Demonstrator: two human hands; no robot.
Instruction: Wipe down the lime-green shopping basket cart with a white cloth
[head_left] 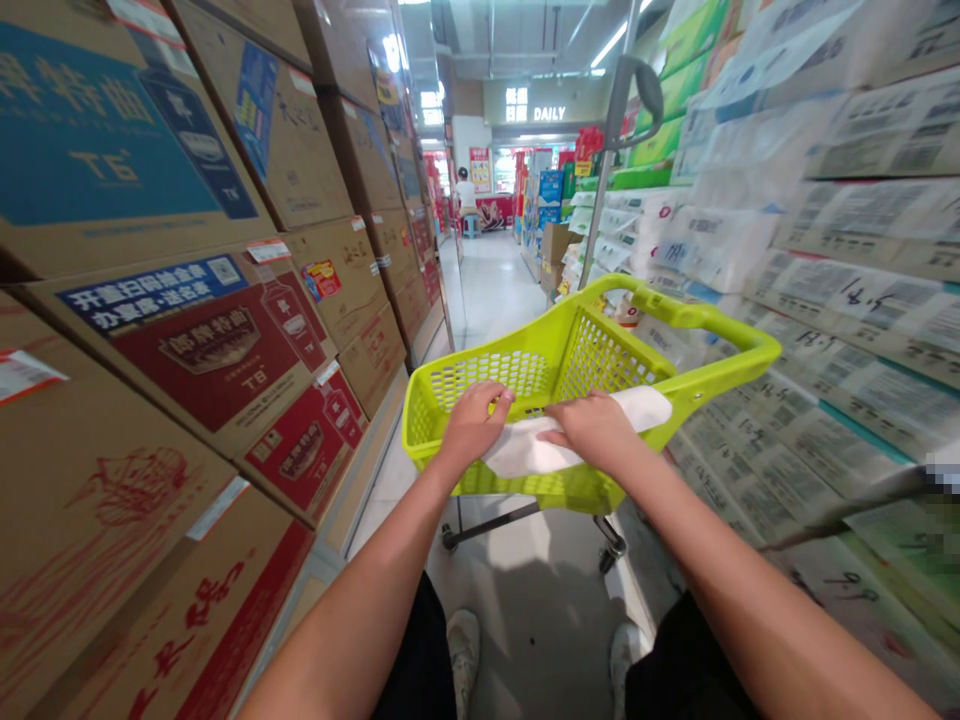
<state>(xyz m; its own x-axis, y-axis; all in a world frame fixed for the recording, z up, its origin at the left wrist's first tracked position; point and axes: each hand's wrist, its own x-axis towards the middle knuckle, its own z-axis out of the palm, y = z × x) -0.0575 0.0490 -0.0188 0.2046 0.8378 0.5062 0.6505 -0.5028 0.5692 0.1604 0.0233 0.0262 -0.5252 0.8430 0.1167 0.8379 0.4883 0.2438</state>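
Note:
A lime-green shopping cart [600, 490] with a perforated basket stands right in front of me, turned at an angle. Over its near rim lies a white cloth [532, 452], which could also be a paper wipe. My right hand [596, 425] is closed on the cloth, its thumb over the near side and its fingers toward the basket. At the cloth's left end, my left hand [476, 425] has its fingers curled over the same rim and cloth. The inside of the basket is partly hidden by both hands.
Stacked cardboard cartons [225, 350] line the left side. Piles of wrapped tissue packs [825, 330] crowd the right, beside a grey metal post [600, 200]. Down the aisle floor [491, 270], a person [465, 190] sits on a blue stool [471, 225].

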